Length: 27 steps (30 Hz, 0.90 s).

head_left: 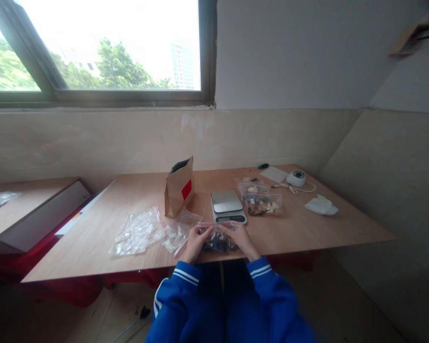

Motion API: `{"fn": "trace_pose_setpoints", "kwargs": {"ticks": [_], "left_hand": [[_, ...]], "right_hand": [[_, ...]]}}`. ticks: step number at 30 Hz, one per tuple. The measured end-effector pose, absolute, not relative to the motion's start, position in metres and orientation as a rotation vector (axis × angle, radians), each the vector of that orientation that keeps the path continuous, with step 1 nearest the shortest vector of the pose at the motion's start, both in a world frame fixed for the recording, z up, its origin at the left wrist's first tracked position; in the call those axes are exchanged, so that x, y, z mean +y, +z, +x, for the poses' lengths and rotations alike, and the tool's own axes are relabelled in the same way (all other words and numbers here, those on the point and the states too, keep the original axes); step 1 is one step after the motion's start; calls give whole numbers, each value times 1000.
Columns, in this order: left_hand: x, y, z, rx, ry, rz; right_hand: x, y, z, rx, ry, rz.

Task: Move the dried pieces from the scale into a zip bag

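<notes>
Lying between both hands, the zip bag (219,239) is pinched by left hand (196,243) and right hand (240,240).

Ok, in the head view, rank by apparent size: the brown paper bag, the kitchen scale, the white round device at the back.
1. Brown paper bag, largest.
2. Kitchen scale, somewhat smaller.
3. White round device, smallest, though it sits farther from the camera, so its true size is less sure.

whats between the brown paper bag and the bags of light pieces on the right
In the head view, the small scale sits between the brown paper bag and the filled bags.
</notes>
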<state>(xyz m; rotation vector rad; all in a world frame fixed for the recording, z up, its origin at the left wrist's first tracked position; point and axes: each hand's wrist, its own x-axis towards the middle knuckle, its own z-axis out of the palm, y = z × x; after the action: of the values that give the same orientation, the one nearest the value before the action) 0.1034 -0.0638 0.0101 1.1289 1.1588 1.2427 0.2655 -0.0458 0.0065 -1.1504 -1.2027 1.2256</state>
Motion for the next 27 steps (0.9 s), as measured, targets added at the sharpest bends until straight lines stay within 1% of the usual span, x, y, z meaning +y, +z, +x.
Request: {"fn": "trace_pose_setpoints", "kwargs": {"ticks": [7,14,19,27], "left_hand": [[-63,9,105,1219,1214,1180],[-64,11,104,1149,1275,1104],[-62,9,101,1120,1324,1020],[-63,7,101,1005,1343,891]], "right_hand": [[-47,1,262,-1175,1136,-1175],[-48,-5,270,-1211,1144,-1128],[-52,0,279,-1107,1263,-1097],[-54,0,282,-953,1313,-1061]]}}
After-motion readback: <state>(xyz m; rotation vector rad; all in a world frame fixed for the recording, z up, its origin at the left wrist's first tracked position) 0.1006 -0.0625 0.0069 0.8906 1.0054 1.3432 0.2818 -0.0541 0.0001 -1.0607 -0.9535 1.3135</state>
